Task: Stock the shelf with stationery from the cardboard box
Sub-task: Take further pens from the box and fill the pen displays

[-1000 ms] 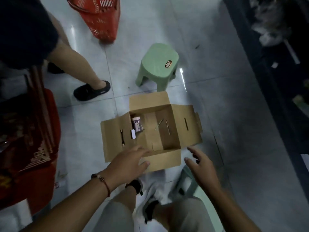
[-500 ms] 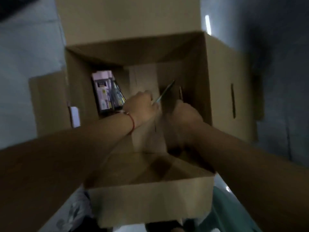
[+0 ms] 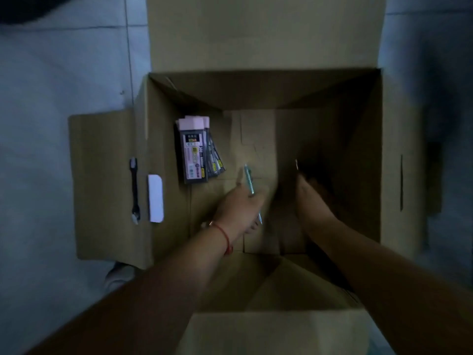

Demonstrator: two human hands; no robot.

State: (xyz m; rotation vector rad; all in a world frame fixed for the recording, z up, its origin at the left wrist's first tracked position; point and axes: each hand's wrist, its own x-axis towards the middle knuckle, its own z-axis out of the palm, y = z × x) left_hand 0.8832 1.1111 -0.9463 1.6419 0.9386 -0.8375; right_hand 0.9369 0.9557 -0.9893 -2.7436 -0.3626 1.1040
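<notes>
Left hand [image 3: 240, 208] gripping a slim teal pen [image 3: 250, 183] (pale, tip-up) inside the brown cardboard box [image 3: 368, 175].

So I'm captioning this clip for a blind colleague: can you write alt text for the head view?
Seen from above, a person's left hand holds a slim teal pen inside an open cardboard box, while the right hand reaches for a second thin item in the shadowed right side. Pink-topped stationery packs lie at the box's back left.
</notes>
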